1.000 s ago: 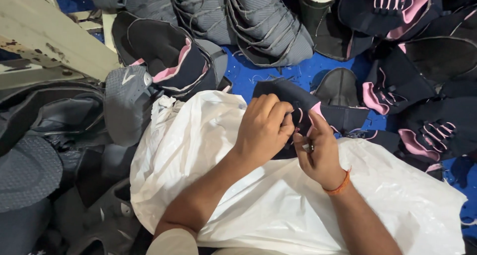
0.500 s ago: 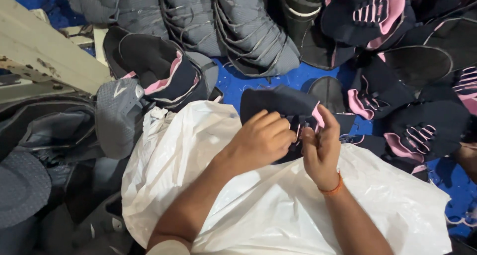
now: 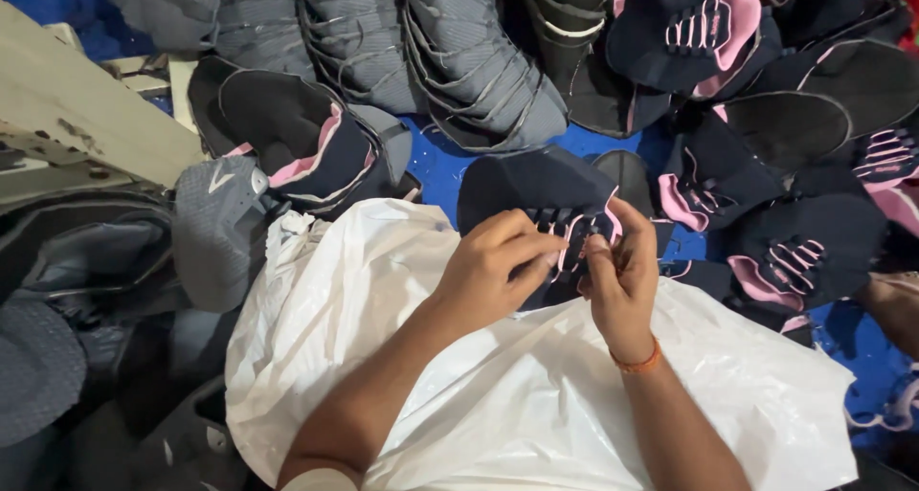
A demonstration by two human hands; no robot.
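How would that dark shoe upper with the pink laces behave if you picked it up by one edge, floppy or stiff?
Probably floppy: the dark shoe upper has no sole and bends where the left hand and right hand pinch it. Likely light, being thin fabric. It would hardly roll, but might slide on the smooth white plastic bag beneath it.

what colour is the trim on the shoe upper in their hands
Pink trim on a dark navy shoe upper, seen in the head view.

I see little free room: grey uppers and dark uppers crowd the far side and my right, a wooden board blocks the left. Only the white bag and a blue floor strip lie open.
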